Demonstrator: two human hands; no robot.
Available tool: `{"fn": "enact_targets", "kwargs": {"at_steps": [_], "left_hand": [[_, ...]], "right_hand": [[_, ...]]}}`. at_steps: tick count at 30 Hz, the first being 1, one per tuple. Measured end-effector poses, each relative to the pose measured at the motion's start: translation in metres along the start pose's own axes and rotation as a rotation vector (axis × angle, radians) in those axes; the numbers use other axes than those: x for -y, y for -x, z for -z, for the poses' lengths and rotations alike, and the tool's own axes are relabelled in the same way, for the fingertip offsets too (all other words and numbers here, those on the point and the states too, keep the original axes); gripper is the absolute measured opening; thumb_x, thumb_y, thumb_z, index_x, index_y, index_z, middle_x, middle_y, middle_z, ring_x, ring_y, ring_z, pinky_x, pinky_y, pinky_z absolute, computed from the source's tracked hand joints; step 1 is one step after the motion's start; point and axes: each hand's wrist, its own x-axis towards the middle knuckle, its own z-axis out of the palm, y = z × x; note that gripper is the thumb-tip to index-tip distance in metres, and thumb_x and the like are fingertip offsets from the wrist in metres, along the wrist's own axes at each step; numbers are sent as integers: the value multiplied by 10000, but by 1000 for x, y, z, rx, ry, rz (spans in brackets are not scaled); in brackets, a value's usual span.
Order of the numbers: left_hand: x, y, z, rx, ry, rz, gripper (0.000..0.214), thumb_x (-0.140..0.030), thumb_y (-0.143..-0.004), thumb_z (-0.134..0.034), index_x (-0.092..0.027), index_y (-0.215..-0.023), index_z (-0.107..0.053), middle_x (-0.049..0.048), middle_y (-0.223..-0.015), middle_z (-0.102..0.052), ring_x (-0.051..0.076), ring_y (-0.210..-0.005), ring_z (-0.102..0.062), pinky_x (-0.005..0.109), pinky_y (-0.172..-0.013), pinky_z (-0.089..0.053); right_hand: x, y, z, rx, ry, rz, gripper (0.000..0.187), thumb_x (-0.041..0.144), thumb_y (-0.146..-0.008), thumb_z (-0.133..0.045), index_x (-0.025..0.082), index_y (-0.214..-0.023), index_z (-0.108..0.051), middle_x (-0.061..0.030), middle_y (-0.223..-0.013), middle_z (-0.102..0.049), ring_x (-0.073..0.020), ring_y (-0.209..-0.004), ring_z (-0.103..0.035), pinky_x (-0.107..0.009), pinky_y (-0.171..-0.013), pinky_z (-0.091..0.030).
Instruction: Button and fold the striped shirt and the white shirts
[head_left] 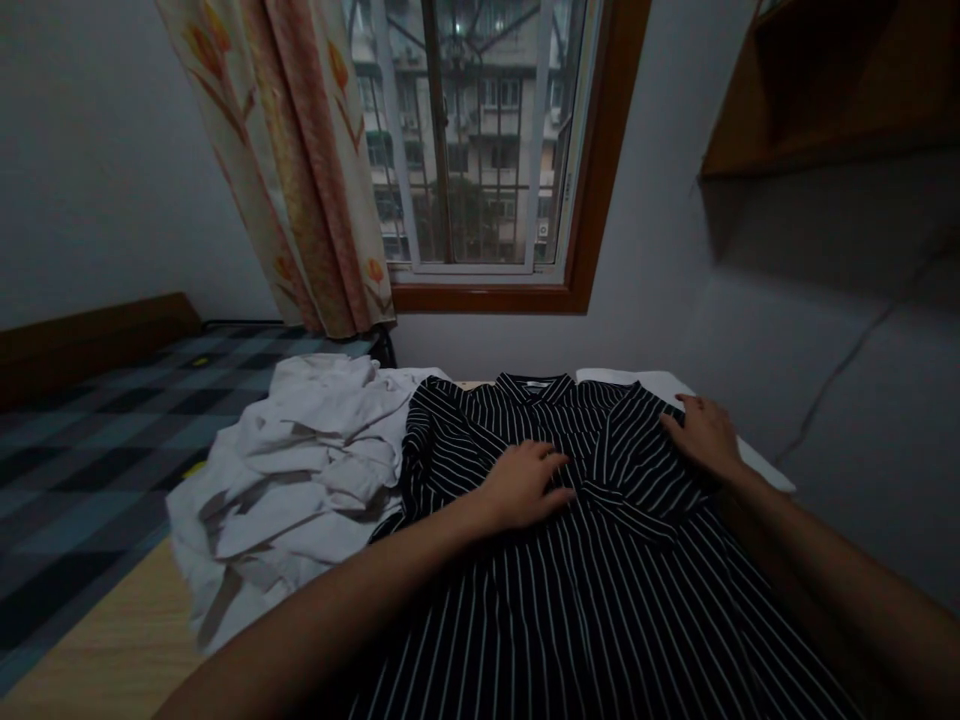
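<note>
A black shirt with thin white stripes [600, 600] lies spread out in front of me, its collar toward the window. Both sleeves are folded in over the front. My left hand [525, 483] rests on the middle of the shirt's chest, fingers apart and pointing right. At the shirt's right edge, my right hand [703, 432] touches the outer side of the folded right sleeve, its fingers stretched out. Neither hand appears to grip the cloth.
Crumpled white cloth [322, 470] is heaped left of the shirt on a light wooden table [112, 625]. Something flat and white [761, 465] shows beyond the shirt's right side. A bed with a checked cover [82, 450] stands left, a shelf [832, 110] hangs upper right.
</note>
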Motion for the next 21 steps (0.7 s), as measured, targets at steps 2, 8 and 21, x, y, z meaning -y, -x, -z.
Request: {"fn": "enact_targets", "kwargs": {"at_steps": [2, 8, 21], "left_hand": [[31, 8, 30, -110, -137, 184, 456, -470, -881, -511, -201, -1241, -587, 130, -1268, -577, 316, -1185, -489, 457, -1013, -362], [126, 45, 66, 61, -410, 455, 530, -460, -823, -615, -255, -1308, -553, 126, -1444, -446, 377, -1311, -360, 553, -1073, -218], [148, 61, 56, 121, -390, 606, 753, -627, -820, -515, -265, -1461, -360, 166, -1503, -345, 414, -1356, -314, 566, -1087, -184]], "right_hand": [[21, 24, 12, -59, -34, 167, 546, 421, -909, -463, 88, -1341, -471, -225, -1393, -439, -349, -1301, -389, -495, -1037, -345], [119, 154, 55, 170, -235, 782, 658, 405, -883, -554, 195, -1466, -331, -133, -1539, -285, -306, -1412, -247, -514, -1129, -264], [212, 185, 35, 642, -332, 838, 767, 617, -904, -408, 157, -1498, -251, -176, -1567, -133, -330, -1447, -78, -576, -1140, -137]]}}
